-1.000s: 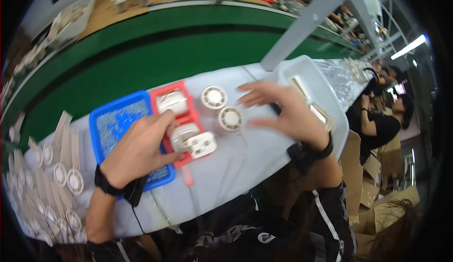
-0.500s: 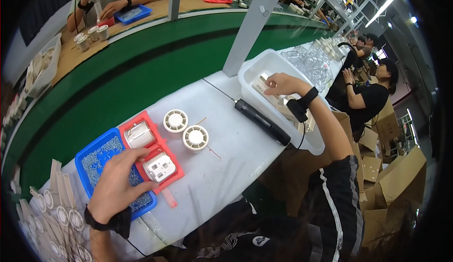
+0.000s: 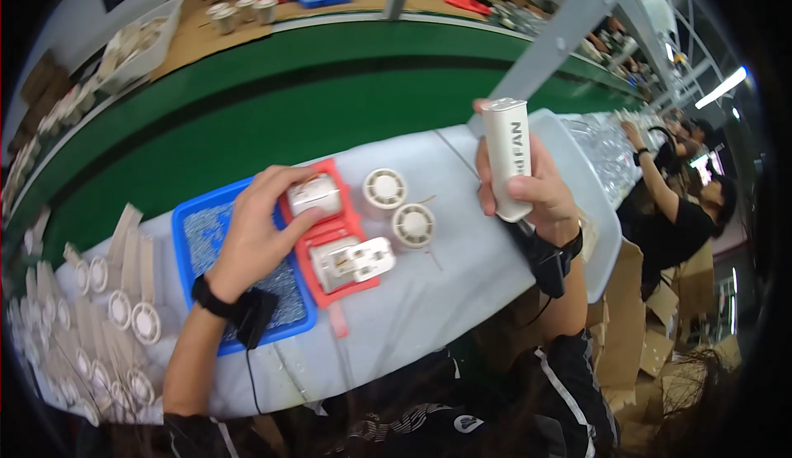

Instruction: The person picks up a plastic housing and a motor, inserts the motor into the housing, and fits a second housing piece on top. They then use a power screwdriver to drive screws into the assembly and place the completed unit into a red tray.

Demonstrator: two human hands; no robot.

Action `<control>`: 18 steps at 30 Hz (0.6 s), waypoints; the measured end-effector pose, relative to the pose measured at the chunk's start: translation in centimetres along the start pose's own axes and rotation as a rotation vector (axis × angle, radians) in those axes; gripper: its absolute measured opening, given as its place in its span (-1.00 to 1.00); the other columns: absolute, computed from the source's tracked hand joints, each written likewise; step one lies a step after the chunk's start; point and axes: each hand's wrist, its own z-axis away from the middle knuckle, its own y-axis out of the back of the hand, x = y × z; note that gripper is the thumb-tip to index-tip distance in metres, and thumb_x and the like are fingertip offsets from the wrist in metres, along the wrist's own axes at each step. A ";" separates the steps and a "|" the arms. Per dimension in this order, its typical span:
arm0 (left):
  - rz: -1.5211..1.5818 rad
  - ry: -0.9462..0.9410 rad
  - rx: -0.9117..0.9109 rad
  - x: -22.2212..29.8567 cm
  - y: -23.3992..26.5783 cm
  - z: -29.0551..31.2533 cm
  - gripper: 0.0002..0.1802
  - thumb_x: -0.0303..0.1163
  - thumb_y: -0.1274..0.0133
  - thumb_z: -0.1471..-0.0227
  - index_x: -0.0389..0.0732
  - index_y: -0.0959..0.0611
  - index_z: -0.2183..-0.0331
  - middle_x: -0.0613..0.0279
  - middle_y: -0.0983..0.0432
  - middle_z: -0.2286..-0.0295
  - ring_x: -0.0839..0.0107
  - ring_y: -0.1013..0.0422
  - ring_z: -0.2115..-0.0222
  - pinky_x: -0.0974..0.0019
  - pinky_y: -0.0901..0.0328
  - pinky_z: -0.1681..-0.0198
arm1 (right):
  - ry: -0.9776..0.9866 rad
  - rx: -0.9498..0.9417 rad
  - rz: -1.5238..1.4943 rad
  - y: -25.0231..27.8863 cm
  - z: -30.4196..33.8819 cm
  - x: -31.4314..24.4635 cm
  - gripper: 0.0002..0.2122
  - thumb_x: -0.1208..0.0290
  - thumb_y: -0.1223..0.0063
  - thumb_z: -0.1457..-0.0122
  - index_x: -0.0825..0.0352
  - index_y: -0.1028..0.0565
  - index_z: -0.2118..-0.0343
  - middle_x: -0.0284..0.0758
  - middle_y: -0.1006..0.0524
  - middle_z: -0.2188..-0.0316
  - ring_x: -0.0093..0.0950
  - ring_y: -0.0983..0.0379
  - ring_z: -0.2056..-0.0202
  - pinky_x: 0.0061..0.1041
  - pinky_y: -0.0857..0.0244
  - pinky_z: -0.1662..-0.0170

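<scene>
My right hand (image 3: pixel 544 190) is closed round a white fan handle (image 3: pixel 505 157), a long rounded case with dark lettering, held upright above the table. My left hand (image 3: pixel 266 225) has thumb and fingers on either side of a white cylindrical fan housing (image 3: pixel 320 197) in the upper slot of a red holder (image 3: pixel 353 223). In the lower slot lies another white housing (image 3: pixel 330 265), with a white plate with square holes (image 3: pixel 371 260) at its right end. Two round white fan heads (image 3: pixel 385 187) with slotted rims stand just right of the holder, thin wires beside them.
A blue tray (image 3: pixel 186 247) of small screws lies left of the holder. Several finished-looking white fans (image 3: pixel 120 309) crowd the table's left end. A translucent bin (image 3: pixel 606 235) stands behind my right hand. Beyond the table runs a green conveyor belt (image 3: pixel 330 99); co-workers sit farther off.
My right hand has come out of the bin with the fan handle. My left hand has gone from the lower housing to the upper one. The view has shifted.
</scene>
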 end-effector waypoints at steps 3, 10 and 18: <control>0.021 -0.036 0.018 -0.5 -0.5 -0.2 -0.71 -0.49 -0.26 -0.04 -0.30 -0.68 0.14 0.07 -0.61 0.15 0.18 -0.54 0.12 0.24 -0.40 0.02 | -0.115 0.057 0.061 -1.4 -4.3 2.6 -0.37 0.28 -0.19 -0.28 0.39 -0.21 -0.33 -0.29 -0.49 0.32 -0.50 -0.54 0.35 -0.48 -0.45 0.22; 0.127 0.014 0.111 -1.5 -1.2 -0.1 -0.89 -0.51 -0.21 -0.12 -0.32 -0.74 0.28 0.10 -0.64 0.25 0.24 -0.54 0.22 0.26 -0.41 0.14 | -0.150 0.063 -0.408 -3.3 -10.2 7.0 -0.41 0.17 -0.11 -0.38 0.36 -0.21 -0.34 -0.28 -0.48 0.19 -0.49 -0.51 0.34 -0.40 -0.46 0.17; 0.136 -0.004 0.121 -1.3 -1.2 0.3 -0.88 -0.50 -0.21 -0.11 -0.31 -0.75 0.28 0.11 -0.62 0.32 0.19 -0.50 0.31 0.21 -0.39 0.21 | 0.398 0.131 -0.025 -7.9 -8.3 8.2 -0.57 0.29 -0.12 -0.38 0.34 -0.26 -0.19 -0.17 -0.46 0.06 -0.27 -0.53 0.01 -0.14 -0.47 -0.11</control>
